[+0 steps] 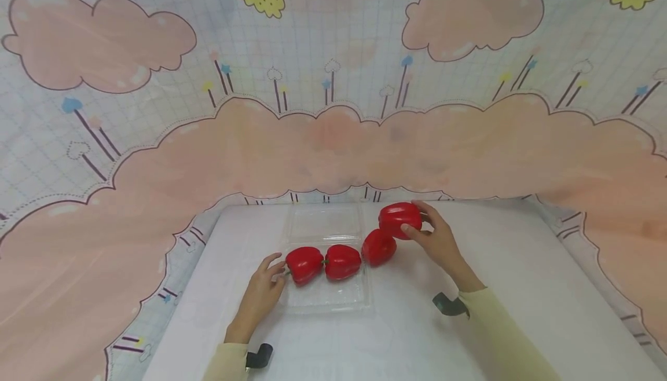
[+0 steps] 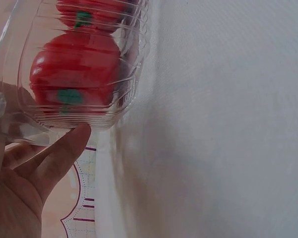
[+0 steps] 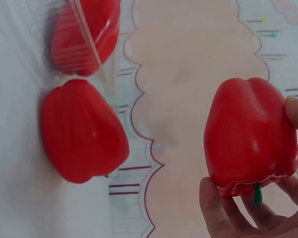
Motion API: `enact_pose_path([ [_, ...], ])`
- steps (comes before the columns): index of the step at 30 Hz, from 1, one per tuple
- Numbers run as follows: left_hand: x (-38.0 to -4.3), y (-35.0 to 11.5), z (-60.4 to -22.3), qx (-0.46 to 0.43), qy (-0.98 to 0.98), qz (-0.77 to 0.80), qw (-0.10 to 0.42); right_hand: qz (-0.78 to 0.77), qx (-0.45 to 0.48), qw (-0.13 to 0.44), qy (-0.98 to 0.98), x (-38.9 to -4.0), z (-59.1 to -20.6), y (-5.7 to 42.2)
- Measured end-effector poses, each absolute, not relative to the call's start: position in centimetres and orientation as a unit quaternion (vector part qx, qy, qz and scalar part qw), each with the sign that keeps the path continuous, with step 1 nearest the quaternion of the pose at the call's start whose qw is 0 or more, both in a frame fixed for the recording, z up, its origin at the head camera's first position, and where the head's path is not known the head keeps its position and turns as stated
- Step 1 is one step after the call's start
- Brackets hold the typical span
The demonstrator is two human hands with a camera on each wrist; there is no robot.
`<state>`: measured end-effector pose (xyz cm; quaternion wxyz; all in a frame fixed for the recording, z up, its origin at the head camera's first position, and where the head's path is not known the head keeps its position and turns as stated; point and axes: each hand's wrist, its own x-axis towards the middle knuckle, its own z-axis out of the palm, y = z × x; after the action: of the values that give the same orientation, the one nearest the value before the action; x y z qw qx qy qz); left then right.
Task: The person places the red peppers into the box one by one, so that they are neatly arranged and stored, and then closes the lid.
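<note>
My right hand [image 1: 438, 242] grips a red bell pepper [image 1: 400, 220] between thumb and fingers, raised above the table, its green stem pointing down in the right wrist view. Close below it another bell pepper [image 1: 379, 248] lies on the table, just right of a clear plastic clamshell box [image 1: 325, 307]. Two more bell peppers, a left one [image 1: 304, 265] and a right one [image 1: 343, 262], lie side by side in the box's near half. My left hand [image 1: 263, 291] is at the box's left end, a fingertip [image 2: 82, 133] touching the ribbed outer wall.
The box's lid [image 1: 324, 223] lies folded back toward the rear of the white table [image 1: 417, 334]. A cloud-patterned cloth [image 1: 333, 149] hangs behind the table and along its sides. Dark wrist mounts stick out by both sleeves.
</note>
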<state>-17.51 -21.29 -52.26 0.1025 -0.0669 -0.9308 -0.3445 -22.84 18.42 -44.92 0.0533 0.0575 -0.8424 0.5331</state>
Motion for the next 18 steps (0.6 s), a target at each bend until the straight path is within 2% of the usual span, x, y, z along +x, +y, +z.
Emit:
enact_pose_path([
  [18, -17.4, -21.2, -52.3, -0.063, -0.933, -0.340, 0.103, 0.535, 0.091, 0.064, -0.838, -21.2, -44.4, 16.8],
])
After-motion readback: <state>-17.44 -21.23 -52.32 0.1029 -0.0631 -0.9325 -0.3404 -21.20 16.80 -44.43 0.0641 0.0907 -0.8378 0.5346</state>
